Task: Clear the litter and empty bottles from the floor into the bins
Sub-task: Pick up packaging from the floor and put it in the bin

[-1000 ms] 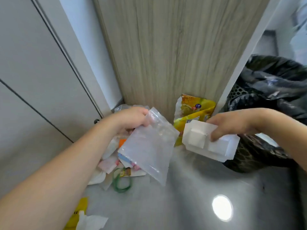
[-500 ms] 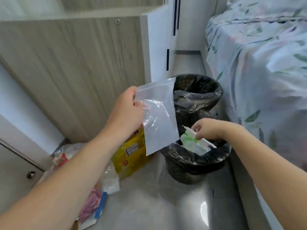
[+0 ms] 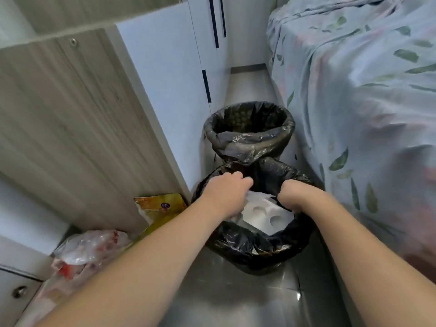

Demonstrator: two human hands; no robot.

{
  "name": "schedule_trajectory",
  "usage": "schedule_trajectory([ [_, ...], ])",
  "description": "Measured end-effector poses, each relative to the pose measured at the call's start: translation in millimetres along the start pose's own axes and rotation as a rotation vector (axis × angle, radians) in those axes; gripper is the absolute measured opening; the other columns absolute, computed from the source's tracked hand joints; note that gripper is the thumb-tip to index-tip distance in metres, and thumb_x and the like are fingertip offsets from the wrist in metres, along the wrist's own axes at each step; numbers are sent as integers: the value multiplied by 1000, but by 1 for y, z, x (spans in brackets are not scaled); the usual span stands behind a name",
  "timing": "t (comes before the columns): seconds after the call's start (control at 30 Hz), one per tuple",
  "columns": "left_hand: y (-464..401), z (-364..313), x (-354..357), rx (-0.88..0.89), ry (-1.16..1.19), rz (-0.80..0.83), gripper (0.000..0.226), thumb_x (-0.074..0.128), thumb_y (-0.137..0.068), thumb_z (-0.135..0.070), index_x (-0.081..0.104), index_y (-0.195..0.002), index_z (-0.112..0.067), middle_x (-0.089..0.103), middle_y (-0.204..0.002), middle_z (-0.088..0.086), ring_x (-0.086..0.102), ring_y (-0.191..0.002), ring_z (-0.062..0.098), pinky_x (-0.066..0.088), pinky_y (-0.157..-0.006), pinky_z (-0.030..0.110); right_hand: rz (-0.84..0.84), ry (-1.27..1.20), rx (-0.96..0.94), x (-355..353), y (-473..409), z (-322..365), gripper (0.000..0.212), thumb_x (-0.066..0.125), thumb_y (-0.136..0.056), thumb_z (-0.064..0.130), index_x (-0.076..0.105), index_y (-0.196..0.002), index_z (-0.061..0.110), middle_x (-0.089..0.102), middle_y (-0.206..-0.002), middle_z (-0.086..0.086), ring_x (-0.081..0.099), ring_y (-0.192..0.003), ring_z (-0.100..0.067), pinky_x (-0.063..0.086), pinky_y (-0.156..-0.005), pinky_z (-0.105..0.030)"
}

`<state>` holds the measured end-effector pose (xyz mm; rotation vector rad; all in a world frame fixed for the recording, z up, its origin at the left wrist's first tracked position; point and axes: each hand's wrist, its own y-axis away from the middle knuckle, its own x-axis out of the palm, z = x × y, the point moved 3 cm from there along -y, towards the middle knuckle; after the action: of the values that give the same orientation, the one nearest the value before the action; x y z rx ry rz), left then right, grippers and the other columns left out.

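A: Which step is in hand?

B: The drop, I'd judge; both hands are down in the mouth of the near bin [image 3: 247, 246], the black-lined one closest to the person; the left hand [image 3: 224, 192] and the right hand [image 3: 293, 193] are seen from the back, fingers curled under

A: Holding anything?

B: I cannot tell; the fingertips are hidden, so whether they pinch something or have let go is not shown; a white moulded tray [image 3: 264, 214] with round hollows lies in the bin just below and between the two hands, touching or nearly touching the left one

A: And what does the next move call for?

B: Lifting both hands clear of the liner without dragging it off the rim; then turning left, where litter remains on the floor: a yellow packet [image 3: 162, 207] against the wooden panel [image 3: 70, 119], and a clear plastic bag [image 3: 92, 246] near the left forearm; the far bin [image 3: 250, 131] stands behind, touching the near one
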<state>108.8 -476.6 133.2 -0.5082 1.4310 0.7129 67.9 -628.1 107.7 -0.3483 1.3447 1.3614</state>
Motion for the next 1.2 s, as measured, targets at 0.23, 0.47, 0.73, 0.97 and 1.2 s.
schedule_trajectory([
  [0.23, -18, -12, 72, -66, 215, 766, 20, 32, -92, -7, 50, -100, -14, 45, -106, 6, 43, -89, 20, 38, -81, 30, 57, 33, -30, 1, 7, 7, 24, 38, -95, 5, 50, -75, 5, 54, -76, -9, 45, -59, -20, 35, -51, -27],
  [0.47, 31, 28, 6, -123, 384, 187, 43, 40, -87, -6, 60, -123, -21, 60, -125, 0, 55, -111, 21, 48, -94, 39, -88, -6, -149, 4, 22, 49, 11, 42, -84, 5, 49, -78, 10, 51, -74, -6, 45, -57, -19, 35, -50, -24],
  [0.73, 205, 130, 22, -136, -10, -401, 29, 42, -76, -20, 63, -95, -17, 61, -93, 0, 55, -83, 24, 42, -71, 35, -372, 82, -649, 40, 84, 148, 23, 44, -89, 21, 62, -100, 13, 61, -99, -3, 58, -92, -24, 49, -76, -35],
  [0.97, 381, 148, 178, -377, 104, 885, 35, 49, -91, -17, 58, -124, -13, 59, -126, 11, 60, -112, 33, 47, -85, 34, 87, 371, -1057, 208, 166, 229, 37, 46, -89, 22, 56, -124, 17, 57, -123, -8, 52, -116, -27, 45, -97, -35],
  [1.2, 447, 146, 234, -437, 262, 1076, 38, 42, -96, -17, 54, -129, -6, 57, -131, 15, 58, -113, 35, 47, -90, 39, 460, 521, -820, 322, 159, 239, 42, 43, -94, 24, 48, -134, 16, 46, -139, -8, 46, -127, -26, 37, -106, -32],
])
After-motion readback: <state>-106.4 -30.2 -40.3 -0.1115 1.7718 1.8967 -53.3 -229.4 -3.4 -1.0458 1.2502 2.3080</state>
